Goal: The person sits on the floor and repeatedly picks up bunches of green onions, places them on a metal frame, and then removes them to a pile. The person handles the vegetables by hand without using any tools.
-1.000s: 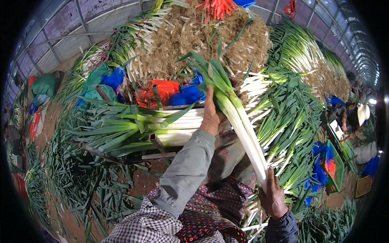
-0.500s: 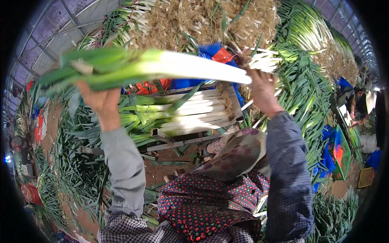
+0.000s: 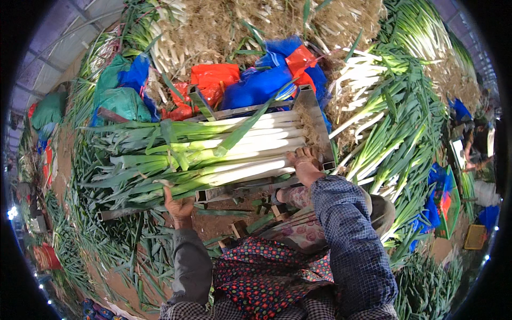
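The nearest leek [image 3: 240,172] lies along the front of one metal rack [image 3: 321,128], long axis left to right, leaves pointing left, white end right. Two hands reach forward: the left hand [image 3: 178,206] is at the leaves, the right hand [image 3: 305,165] lies palm down upon the white end, fingers bent. I cannot tell how tightly either closes. Behind are several more leeks [image 3: 266,133], overlapping, so I cannot count them, then blue netting [image 3: 256,88].
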A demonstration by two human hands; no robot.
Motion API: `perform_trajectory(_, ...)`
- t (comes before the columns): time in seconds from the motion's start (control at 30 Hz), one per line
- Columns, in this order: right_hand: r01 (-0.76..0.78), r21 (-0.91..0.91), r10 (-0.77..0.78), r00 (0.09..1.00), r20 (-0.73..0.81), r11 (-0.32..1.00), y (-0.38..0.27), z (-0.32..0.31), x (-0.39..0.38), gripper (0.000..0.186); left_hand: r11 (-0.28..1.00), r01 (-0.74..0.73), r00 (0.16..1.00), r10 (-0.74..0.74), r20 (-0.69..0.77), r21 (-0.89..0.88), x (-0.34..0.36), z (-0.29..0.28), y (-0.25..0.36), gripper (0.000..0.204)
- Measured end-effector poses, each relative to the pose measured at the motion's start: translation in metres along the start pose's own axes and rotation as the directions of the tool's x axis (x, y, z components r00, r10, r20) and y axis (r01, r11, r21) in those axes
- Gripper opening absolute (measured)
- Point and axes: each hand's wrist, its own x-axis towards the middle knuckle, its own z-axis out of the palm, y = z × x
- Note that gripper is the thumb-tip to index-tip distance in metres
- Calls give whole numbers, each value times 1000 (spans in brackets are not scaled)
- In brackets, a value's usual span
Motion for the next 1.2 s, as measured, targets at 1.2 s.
perform_trajectory(1.2,-64,893,-341,910,235,445,13,-92,34,61,983,108,994,-107,-14,147,-26,48,-6,50)
